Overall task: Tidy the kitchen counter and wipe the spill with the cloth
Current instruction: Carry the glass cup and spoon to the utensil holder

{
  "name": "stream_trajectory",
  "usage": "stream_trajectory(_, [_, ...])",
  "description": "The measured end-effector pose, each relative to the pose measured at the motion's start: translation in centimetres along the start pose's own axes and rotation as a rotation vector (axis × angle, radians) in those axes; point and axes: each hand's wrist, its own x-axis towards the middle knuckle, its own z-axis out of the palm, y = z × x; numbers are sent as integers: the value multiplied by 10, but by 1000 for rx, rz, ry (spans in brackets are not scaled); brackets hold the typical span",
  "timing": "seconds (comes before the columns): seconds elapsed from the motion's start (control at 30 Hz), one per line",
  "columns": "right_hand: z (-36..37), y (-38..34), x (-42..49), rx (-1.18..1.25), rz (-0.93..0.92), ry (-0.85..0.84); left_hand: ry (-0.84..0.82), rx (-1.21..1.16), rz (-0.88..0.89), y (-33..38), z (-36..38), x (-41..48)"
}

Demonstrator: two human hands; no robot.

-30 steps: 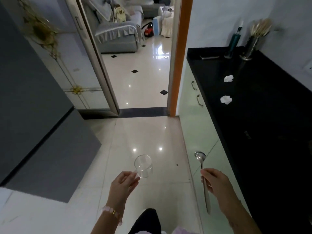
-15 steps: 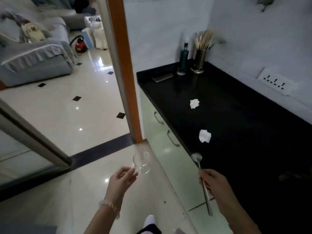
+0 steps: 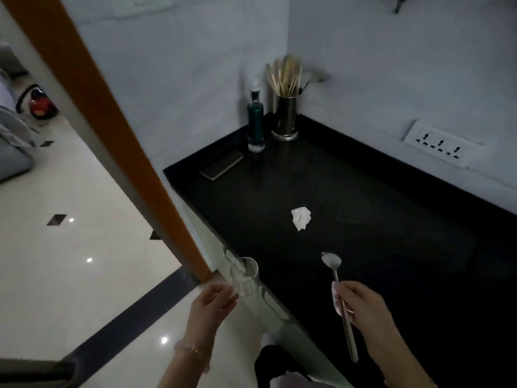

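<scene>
My left hand (image 3: pixel 212 303) holds a clear drinking glass (image 3: pixel 244 275) by its base, just off the front edge of the black counter (image 3: pixel 391 247). Over the counter, my right hand (image 3: pixel 363 306) grips a metal spoon (image 3: pixel 332 261) by the handle, bowl pointing away from me. A crumpled white tissue (image 3: pixel 301 218) lies in the middle of the counter. A second white tissue (image 3: pixel 335 302) peeks out behind my right fingers, mostly hidden. I see no cloth and no clear spill.
At the counter's far end lie a phone (image 3: pixel 221 165), a green bottle (image 3: pixel 256 127) and a metal holder of chopsticks (image 3: pixel 286 119). A socket strip (image 3: pixel 442 147) is on the right wall. An orange door frame (image 3: pixel 112 135) stands left of the counter.
The view has swung right and closer to the counter. Both hands, still holding the glass and spoon, now reach the counter's edge; my right hand covers the nearer tissue.
</scene>
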Motion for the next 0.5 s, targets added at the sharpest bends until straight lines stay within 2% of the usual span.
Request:
stream_trajectory(0.27, [16, -89, 81, 61, -51, 119, -134, 107, 24, 89, 53, 108])
stream_trajectory(0.5, [22, -115, 115, 151, 5, 309, -350, 222, -6, 126, 103, 190])
